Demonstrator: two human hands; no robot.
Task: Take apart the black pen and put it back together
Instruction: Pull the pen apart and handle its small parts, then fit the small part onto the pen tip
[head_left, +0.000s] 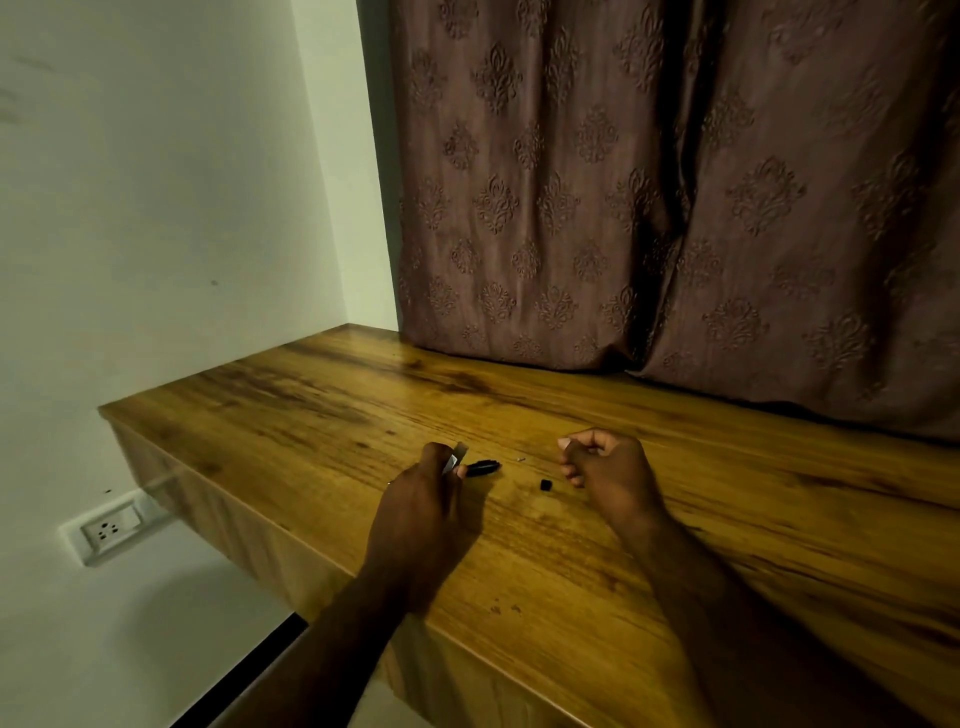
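Note:
My left hand rests on the wooden table and pinches a pale, silvery pen piece between thumb and fingers. Just right of its fingertips a black pen part lies on the wood; whether the fingers touch it I cannot tell. A small black cap piece sits between the two hands, and a tiny light bit lies beyond it. My right hand hovers low over the table with fingers curled in, nothing visible inside it.
A patterned brown curtain hangs along the table's back edge. The table's left end drops off beside a pale wall with a white socket. The near edge runs diagonally below my forearms.

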